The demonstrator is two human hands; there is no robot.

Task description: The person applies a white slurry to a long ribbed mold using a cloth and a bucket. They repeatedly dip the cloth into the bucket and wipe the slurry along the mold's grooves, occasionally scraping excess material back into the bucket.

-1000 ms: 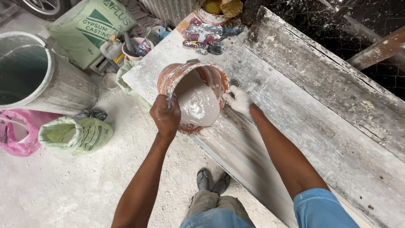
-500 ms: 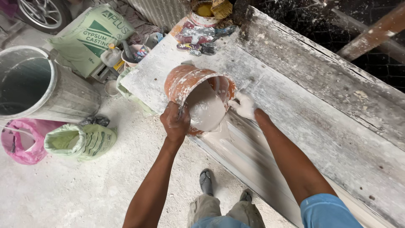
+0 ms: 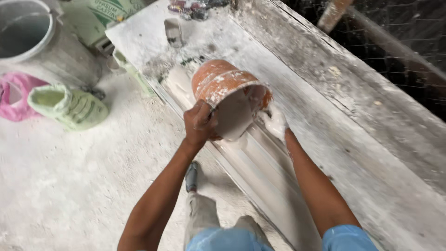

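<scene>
The left hand point(image 3: 200, 124) is clenched on the near rim of an orange bucket point(image 3: 222, 82), which is tipped on its side over the long pale mould point(image 3: 260, 162) on the dusty worktop point(image 3: 371, 153), its mouth turned toward the person and grey-white plaster inside. The right hand point(image 3: 275, 122), coated in plaster, rests fingers together at the bucket's mouth, touching the rim. A grey tub point(image 3: 32, 37), a green sack point(image 3: 69, 106) and pink plastic point(image 3: 11, 95) lie on the floor at left.

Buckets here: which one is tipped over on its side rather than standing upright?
The orange bucket, smeared with white plaster, is tipped, mouth toward the person, held between left hand and right hand. The grey bucket at the upper left stands upright on the floor.
</scene>
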